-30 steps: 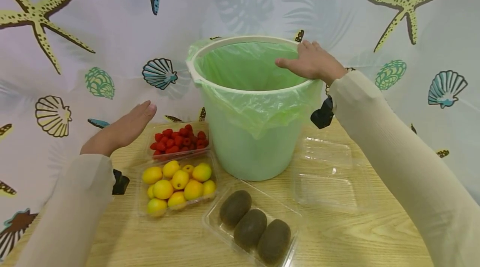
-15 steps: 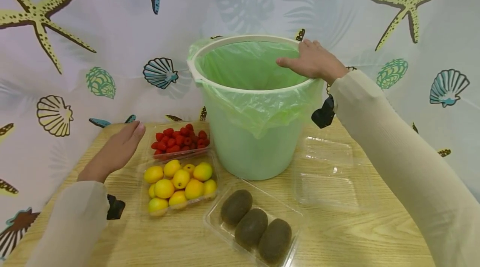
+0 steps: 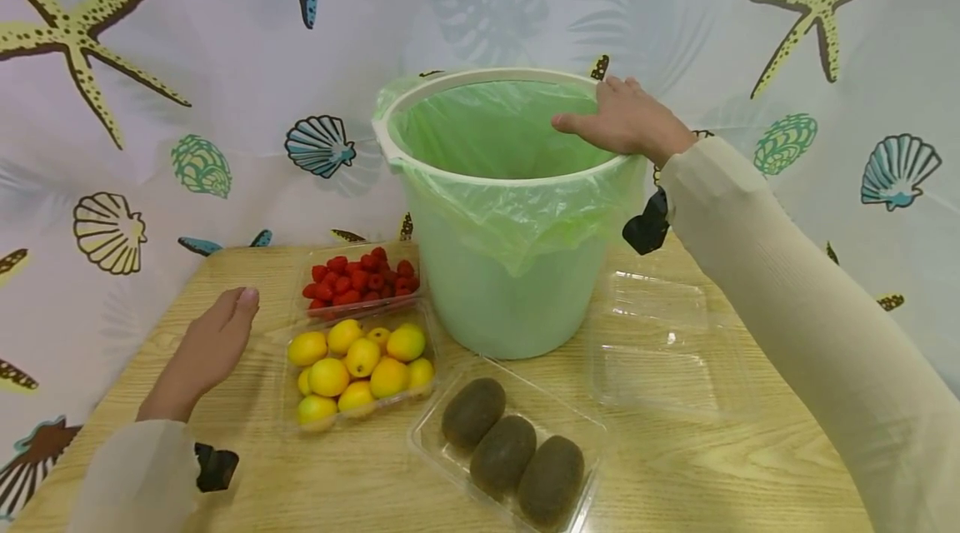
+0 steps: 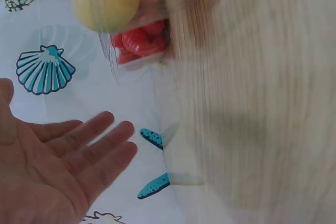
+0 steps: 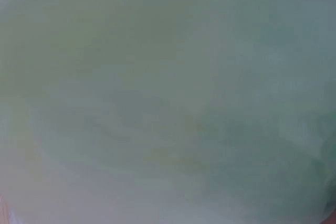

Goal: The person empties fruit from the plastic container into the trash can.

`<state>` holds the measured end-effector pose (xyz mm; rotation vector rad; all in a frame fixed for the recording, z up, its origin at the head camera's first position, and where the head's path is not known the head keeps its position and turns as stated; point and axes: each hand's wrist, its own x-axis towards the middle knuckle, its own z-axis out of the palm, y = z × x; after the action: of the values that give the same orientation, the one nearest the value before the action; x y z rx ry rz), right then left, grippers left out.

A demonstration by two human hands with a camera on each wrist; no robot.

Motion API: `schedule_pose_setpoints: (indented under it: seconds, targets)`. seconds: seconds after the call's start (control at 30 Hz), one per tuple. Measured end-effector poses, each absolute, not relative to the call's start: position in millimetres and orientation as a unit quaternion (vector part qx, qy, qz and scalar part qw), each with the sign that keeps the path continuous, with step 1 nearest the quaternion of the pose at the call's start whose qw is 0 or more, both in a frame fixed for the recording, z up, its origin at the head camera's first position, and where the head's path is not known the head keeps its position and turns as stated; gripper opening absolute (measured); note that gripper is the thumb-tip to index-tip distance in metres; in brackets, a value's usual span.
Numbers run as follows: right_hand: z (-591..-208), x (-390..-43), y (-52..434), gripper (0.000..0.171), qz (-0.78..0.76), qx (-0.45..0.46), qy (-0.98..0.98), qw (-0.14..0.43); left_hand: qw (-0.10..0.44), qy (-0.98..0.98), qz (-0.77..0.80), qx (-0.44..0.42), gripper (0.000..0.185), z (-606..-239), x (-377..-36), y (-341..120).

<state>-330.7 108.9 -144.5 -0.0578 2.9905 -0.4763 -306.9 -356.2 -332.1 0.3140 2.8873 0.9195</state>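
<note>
A pale green bin point(image 3: 510, 283) with a white rim stands upright on the table, lined with a thin green bag point(image 3: 517, 216) folded over its edge. My right hand point(image 3: 633, 123) rests on the right side of the rim, thumb stretched over the opening. At the left, my left hand point(image 3: 206, 350) hovers over the table with straight fingers and nothing in it; the left wrist view shows its palm point(image 4: 47, 177). Nearest to it are a clear tray of yellow plum-like fruit point(image 3: 362, 358) and, behind that, raspberries point(image 3: 360, 279). The bin's wall fills the right wrist view, blurred.
Three brown kiwis point(image 3: 502, 450) lie in a clear tray in front of the bin. To the right sits a clear plastic tray point(image 3: 660, 379) without fruit. A patterned cloth point(image 3: 487, 8) with shells and starfish hangs behind the wooden table point(image 3: 337, 483).
My left hand has drawn back from beside the raspberries, toward me and to the left. The right hand stays on the bin's rim.
</note>
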Motion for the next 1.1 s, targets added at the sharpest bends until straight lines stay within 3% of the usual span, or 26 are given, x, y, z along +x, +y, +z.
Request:
schedule_pose_setpoints:
  seconds: [0.63,1.1]
  targets:
    - [-146,-331,107,0.091,-0.165,-0.02,0.985,0.047,0.17,0.888,0.428,0.011,0.084,-349,-280,-357]
    - [-145,-332,108,0.09,-0.166,-0.022,0.985,0.045,0.187,0.865,0.464,-0.03,0.079,-356,-265,-353]
